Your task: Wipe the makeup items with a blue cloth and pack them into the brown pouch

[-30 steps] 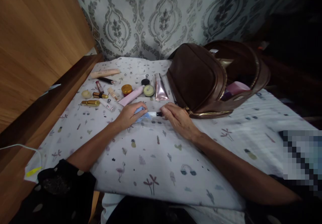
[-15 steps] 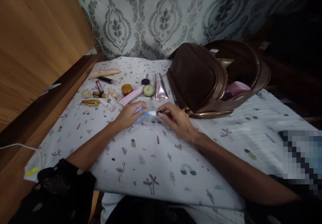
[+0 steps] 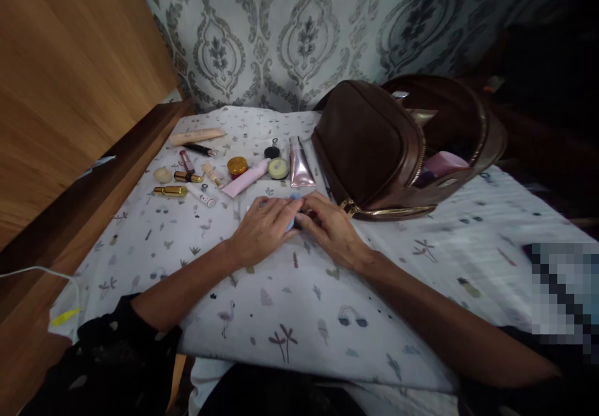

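My left hand (image 3: 266,229) is closed over a light blue cloth (image 3: 291,221), of which only small bits show between the fingers. Against its fingertips, my right hand (image 3: 332,227) pinches the dark end of a small white tube, now almost wholly covered by the cloth and both hands. Just beyond the hands lie a pink tube (image 3: 246,178), a round pale green pot (image 3: 277,168) and a shiny rose metallic tube (image 3: 302,165). To the left is a white stick with a clear end (image 3: 202,196).
A brown leather backpack (image 3: 369,148), unzipped, stands right of the hands, with a pink item (image 3: 444,163) inside. Several cosmetics lie at the left, including a gold tube (image 3: 170,191), an amber-lidded jar (image 3: 237,166) and a beige tube (image 3: 197,136). The patterned cloth (image 3: 299,304) covers the table.
My left hand has slid right along the white tube with the blue cloth, until it meets my right fingers. The tube's white body has gone out of sight.
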Available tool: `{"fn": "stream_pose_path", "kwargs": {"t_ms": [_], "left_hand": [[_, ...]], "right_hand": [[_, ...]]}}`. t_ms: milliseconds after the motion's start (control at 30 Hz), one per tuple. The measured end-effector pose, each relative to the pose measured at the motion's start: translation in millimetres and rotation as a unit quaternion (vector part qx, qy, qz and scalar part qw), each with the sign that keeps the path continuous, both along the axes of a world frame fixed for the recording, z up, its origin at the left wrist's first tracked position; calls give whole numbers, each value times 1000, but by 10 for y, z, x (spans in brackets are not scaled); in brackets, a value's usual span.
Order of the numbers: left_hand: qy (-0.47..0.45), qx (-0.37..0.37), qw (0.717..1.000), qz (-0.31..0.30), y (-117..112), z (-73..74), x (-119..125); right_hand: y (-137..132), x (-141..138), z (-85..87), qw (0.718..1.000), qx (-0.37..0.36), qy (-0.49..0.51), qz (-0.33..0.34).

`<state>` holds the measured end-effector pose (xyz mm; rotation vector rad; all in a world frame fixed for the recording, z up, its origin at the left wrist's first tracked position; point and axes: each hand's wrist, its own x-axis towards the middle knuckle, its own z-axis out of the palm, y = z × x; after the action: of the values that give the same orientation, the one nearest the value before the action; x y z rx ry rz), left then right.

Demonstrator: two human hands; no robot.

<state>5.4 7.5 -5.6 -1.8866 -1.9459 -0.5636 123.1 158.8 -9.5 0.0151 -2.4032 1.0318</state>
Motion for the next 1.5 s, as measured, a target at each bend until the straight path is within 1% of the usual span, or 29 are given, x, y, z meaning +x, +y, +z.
{"fn": "stream_pose_path", "kwargs": {"t_ms": [67, 133, 300, 500, 767, 967, 1067, 1167, 1267, 1367, 1500], "left_hand": [[-1, -23, 1000, 18, 22, -23, 0], [2, -36, 999, 23, 28, -25, -33], [0, -40, 999, 4, -4, -4, -125], [-27, -63, 998, 6, -53, 8, -227], [-95, -56, 994, -12, -81, 33, -283], [-165, -19, 986, -22, -99, 59, -312], [-143, -6, 990, -15, -97, 52, -305], [-83, 20, 996, -9, -79, 34, -246], [-18, 31, 999, -18, -53, 19, -154], [16, 16, 1000, -12, -42, 12, -112], [4, -16, 1000, 6, -57, 7, -176]], "right_hand": [[-15, 1, -7, 1000, -7, 4, 6], [-31, 4, -5, 1000, -15, 6, 8], [-49, 13, 37, 999, -29, -28, -5], [-17, 6, 85, 998, -29, -32, -38], [2, 0, 83, 997, -24, -27, -67], [-19, 13, 61, 996, -77, -15, -42], [-20, 10, 53, 995, -80, -16, -52], [-22, 12, 57, 997, -60, -10, -54], [-38, 23, 63, 999, -29, 9, -36], [-57, 31, 64, 999, -13, 22, -19], [-48, 33, 73, 999, -5, 24, -31]]}}
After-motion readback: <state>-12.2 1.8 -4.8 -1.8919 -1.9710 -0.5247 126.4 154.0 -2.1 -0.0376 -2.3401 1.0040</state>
